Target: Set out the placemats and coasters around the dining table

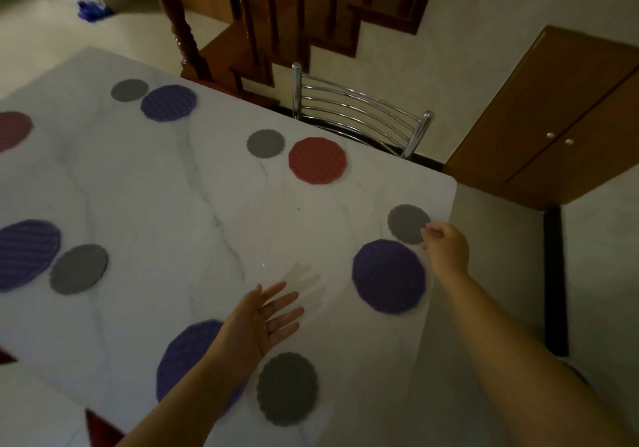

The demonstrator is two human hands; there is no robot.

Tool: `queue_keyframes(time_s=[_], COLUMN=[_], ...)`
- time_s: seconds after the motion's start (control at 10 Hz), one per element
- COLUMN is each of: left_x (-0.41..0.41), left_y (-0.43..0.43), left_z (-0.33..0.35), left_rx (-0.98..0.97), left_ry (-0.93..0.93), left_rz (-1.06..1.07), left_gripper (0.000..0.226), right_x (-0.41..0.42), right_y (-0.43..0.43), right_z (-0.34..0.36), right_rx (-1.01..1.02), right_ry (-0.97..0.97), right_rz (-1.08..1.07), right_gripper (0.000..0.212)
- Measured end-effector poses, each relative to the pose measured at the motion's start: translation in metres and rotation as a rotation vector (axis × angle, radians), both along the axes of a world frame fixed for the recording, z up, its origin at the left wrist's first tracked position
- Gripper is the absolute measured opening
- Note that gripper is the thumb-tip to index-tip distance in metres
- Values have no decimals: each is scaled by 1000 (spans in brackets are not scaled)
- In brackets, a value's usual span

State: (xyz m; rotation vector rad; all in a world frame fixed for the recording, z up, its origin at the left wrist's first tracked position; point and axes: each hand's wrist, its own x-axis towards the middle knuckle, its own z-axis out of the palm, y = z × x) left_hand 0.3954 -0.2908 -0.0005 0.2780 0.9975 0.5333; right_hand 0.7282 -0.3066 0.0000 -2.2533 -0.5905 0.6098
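Observation:
A white marble table (207, 225) carries round mats in pairs. Near the right corner a small grey coaster (407, 222) lies beside a purple placemat (388, 276). My right hand (446, 247) hovers at the coaster's right edge, fingers curled, touching or just off it. My left hand (265, 318) is open above the table, fingers spread, between that purple placemat and another purple placemat (186, 353) partly under my forearm. A grey coaster (287, 388) lies next to it. Further back lie a red placemat (317, 160) with a grey coaster (265, 143).
More pairs lie at the far corner (168, 102) and the left edge (27, 253), with a grey coaster (79, 268). A chrome chair (359, 115) is tucked at the far side. A wooden cabinet (553, 125) stands right; a wooden staircase (262, 25) behind.

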Motion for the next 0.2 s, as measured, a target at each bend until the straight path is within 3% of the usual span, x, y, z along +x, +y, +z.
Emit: queue_keyframes(time_s=[0.2], left_x=[-42], left_y=[4], left_z=[16], left_rx=[15], left_ry=[-71], left_rz=[22], left_gripper=[44], right_x=[-109], right_y=[-11], right_z=[28], right_rx=[95], right_ry=[126], right_rz=[125], right_gripper=[22])
